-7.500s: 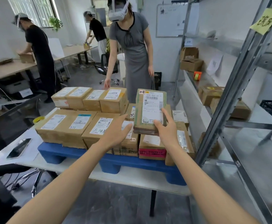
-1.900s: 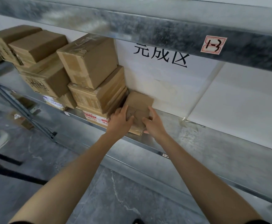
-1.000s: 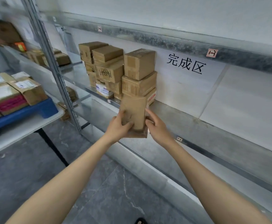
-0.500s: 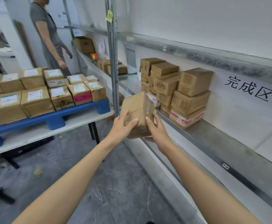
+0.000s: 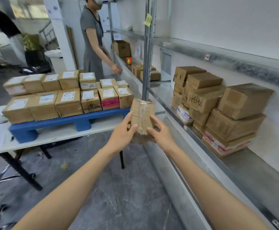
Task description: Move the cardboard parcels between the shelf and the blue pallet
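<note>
I hold the small taped parcel [image 5: 142, 117] upright in mid-air between my left hand [image 5: 121, 136] and right hand [image 5: 160, 135], fingers curled on its 2 sides, between shelf [image 5: 235, 165] and blue pallet [image 5: 65, 124], and I should support its base before setting it down.

Long, slender bare forearms [image 5: 79, 183]; bare left grip [image 5: 121, 136] and right grip [image 5: 162, 136].

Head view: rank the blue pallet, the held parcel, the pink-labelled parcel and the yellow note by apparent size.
1. blue pallet
2. held parcel, though it is nearest the camera, so its lead over the next one is unsure
3. pink-labelled parcel
4. yellow note
</note>
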